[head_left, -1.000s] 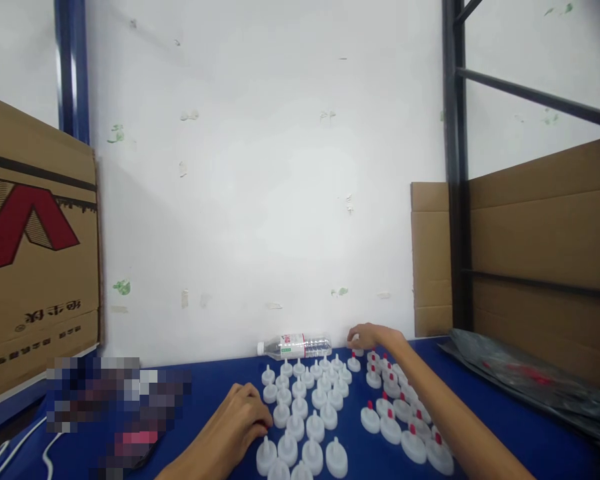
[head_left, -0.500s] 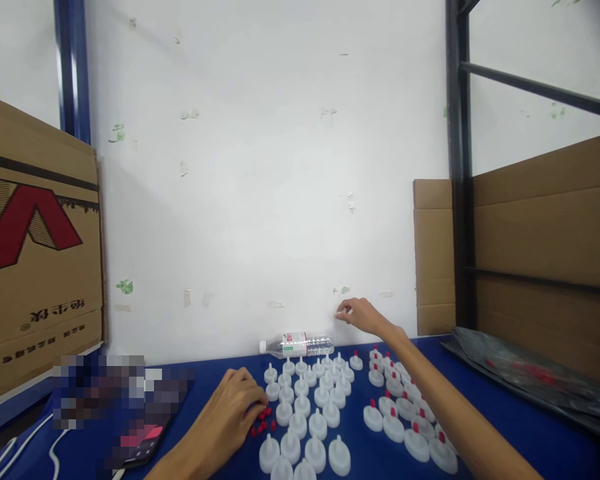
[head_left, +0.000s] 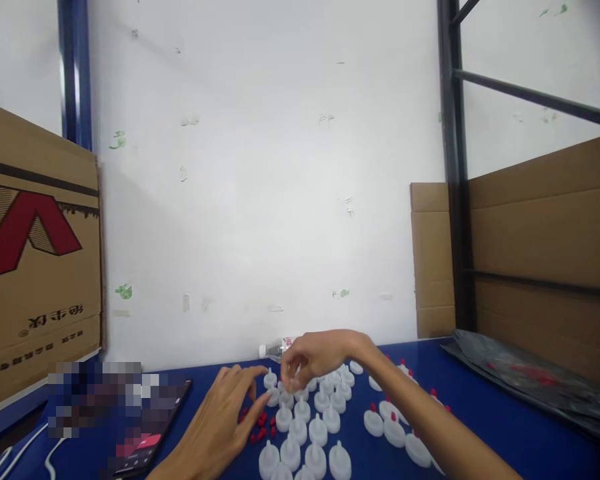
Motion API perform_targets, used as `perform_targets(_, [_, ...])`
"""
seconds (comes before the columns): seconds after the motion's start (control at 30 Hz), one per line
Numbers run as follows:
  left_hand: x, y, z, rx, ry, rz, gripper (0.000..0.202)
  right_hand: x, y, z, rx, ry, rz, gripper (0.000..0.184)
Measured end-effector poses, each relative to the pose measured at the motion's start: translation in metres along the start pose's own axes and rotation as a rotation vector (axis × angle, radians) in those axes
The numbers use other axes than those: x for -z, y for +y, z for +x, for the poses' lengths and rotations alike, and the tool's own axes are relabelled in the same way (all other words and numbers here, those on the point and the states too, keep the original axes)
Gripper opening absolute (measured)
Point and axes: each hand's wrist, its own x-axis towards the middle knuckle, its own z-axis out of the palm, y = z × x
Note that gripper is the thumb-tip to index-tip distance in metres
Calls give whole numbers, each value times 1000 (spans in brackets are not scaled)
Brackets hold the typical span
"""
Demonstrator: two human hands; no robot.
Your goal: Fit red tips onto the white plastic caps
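White nozzle lids [head_left: 318, 435] stand untipped mid-table; loose red tips [head_left: 261, 422] lie beside the left hand [head_left: 223, 408], thumb and forefinger apart. Right hand [head_left: 324, 353] over lids, fingertips bunched; can't tell on what. Probably tip-fitting step; next calls for squaring one tip over a nozzle.
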Motion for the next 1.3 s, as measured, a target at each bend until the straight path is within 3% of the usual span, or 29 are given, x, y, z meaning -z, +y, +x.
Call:
perform_targets(0.1, [1,8,0,-71,-60,-9,19,-10,-17,9,-15,35,-24,34])
perform_targets(0.17, [1,12,2,-98,-71,0,25,-13,-25,10,-32,73,-56,42])
perform_targets(0.3, [3,15,2,-87,-102,-46,35,-14,-31,9,18,85,-70,36])
perform_targets(0.43, [4,19,1,73,-122,-244,40,-15,-29,10,66,54,-61,34])
perform_targets(0.57, [0,22,4,228,-36,-467,43,-17,-36,10,66,57,-46,29])
perform_targets(0.77, [-11,9,14,444,-114,-959,65,-18,-44,0,-47,114,-165,31])
perform_targets(0.9, [-7,-1,14,467,-37,-913,65,0,-10,-11,-156,344,-254,30])
perform_targets(1.03, [-6,-2,10,396,-11,-579,55,21,49,-24,-275,487,-263,41])
perform_targets(1.17, [-13,0,5,288,-120,-342,45,25,103,-39,-419,489,-247,21])
perform_targets(1.3, [-18,0,1,201,-222,-302,37,14,142,-47,-557,419,-200,31])
